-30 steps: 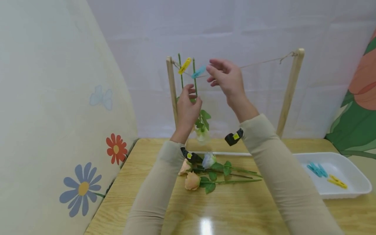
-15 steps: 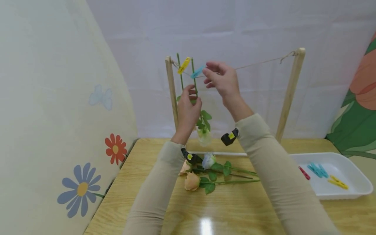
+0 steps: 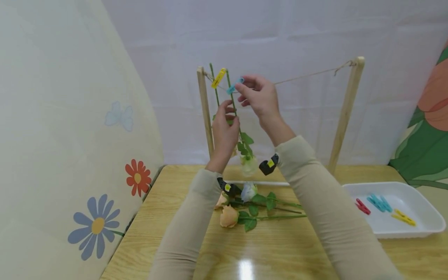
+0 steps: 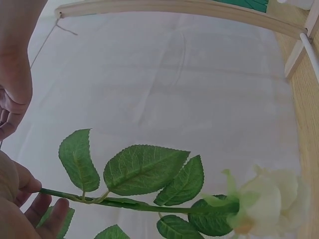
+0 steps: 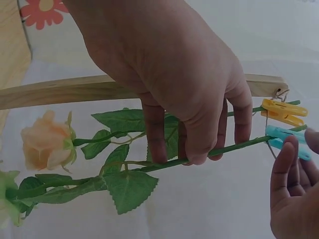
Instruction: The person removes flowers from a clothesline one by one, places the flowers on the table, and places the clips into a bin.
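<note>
My left hand (image 3: 225, 134) pinches the green stem of a white rose (image 4: 271, 201), which hangs bloom down from the string. The head view shows my right hand (image 3: 261, 99) at a blue clothespin (image 3: 232, 88), thumb and fingers on its handle ends. That clothespin sits where the rose's stem crosses the string. Just left of it, a yellow clothespin (image 5: 284, 112) clips another stem to the string; a peach rose (image 5: 46, 144) hangs upside down there. The left hand covers part of both stems in the right wrist view.
Wooden posts (image 3: 346, 112) hold the string (image 3: 308, 76) at both ends. On the table (image 3: 259, 249) lie peach roses (image 3: 229, 216) and a pale blue rose (image 3: 249, 191). At right, a white tray (image 3: 430, 217) holds red clothespins (image 3: 363, 206), blue ones and yellow ones.
My right hand has moved left and slightly down with the blue clothespin, which tilts differently. The white rose has swung a little right and lower. More of the tray's red clothespins shows.
</note>
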`<action>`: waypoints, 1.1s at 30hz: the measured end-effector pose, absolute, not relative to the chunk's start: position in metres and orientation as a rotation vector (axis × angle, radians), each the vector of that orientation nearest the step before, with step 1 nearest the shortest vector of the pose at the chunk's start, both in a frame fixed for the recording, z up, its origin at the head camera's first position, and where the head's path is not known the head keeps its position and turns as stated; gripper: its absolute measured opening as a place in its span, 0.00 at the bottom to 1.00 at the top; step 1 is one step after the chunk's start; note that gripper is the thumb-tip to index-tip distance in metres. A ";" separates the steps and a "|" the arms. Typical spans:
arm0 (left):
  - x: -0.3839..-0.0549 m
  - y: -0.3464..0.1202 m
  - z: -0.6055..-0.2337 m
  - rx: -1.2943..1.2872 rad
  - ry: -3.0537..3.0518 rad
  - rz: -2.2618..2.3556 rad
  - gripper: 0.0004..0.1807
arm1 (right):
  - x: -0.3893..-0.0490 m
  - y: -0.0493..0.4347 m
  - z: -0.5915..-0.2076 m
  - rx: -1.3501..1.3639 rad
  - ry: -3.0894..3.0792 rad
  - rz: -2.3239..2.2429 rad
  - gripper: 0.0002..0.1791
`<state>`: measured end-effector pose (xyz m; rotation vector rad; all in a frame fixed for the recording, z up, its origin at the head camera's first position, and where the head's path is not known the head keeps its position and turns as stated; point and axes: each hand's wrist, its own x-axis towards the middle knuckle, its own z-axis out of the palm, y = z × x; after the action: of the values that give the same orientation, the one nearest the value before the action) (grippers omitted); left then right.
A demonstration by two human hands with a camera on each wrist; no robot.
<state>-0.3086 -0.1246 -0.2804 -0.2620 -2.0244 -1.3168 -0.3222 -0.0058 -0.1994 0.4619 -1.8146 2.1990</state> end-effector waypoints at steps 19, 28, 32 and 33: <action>-0.302 -0.127 -0.282 -0.291 -2.020 -1.278 0.25 | -0.319 0.003 -0.196 0.320 -1.710 2.144 0.05; -0.291 -0.125 -0.280 -0.363 -2.041 -1.255 0.25 | -0.312 0.022 -0.195 0.421 -1.566 2.205 0.03; -0.286 -0.126 -0.280 -0.359 -2.060 -1.203 0.25 | -0.306 0.033 -0.197 0.460 -1.600 2.189 0.05; -0.285 -0.126 -0.280 -0.362 -2.064 -1.192 0.25 | -0.305 0.036 -0.198 0.463 -1.604 2.185 0.05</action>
<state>-0.2854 -0.1264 -0.2804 -0.3618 -2.0643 -1.1920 -0.3052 0.0359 -0.1985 0.4625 -1.6038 2.1848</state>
